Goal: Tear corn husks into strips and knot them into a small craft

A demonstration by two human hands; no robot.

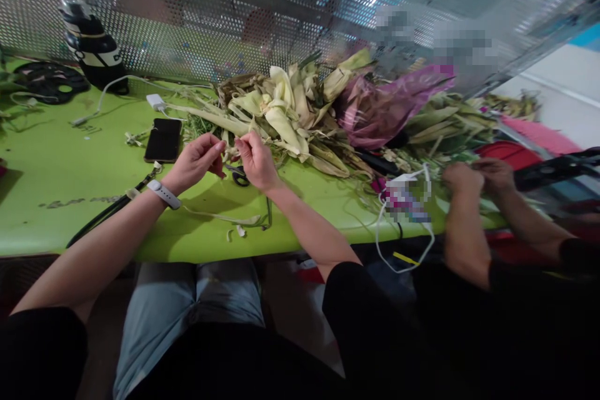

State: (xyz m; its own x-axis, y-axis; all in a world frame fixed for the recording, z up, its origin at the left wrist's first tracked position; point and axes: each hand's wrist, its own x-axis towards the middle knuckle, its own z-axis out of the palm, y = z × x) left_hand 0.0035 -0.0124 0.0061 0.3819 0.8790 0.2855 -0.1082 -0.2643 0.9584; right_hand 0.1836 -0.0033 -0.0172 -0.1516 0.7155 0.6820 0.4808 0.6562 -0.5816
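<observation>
husks (pixel 284 109), pale and curled, heap on smooth green tabletop (pixel 107 159).

Apparently a workshop: husk heap (pixel 285 109), green worktable (pixel 112 156)

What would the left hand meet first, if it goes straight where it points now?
Likely the right hand, facing the left hand; whether the pale scraps between them come first is unclear.

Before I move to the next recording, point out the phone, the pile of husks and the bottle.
Phone (pixel 163 140): head view, middle of its dark screen.
Pile of husks (pixel 286 129): head view, a pale husk within the heap.
Bottle (pixel 97 57): head view, the pale band around its body.
</observation>
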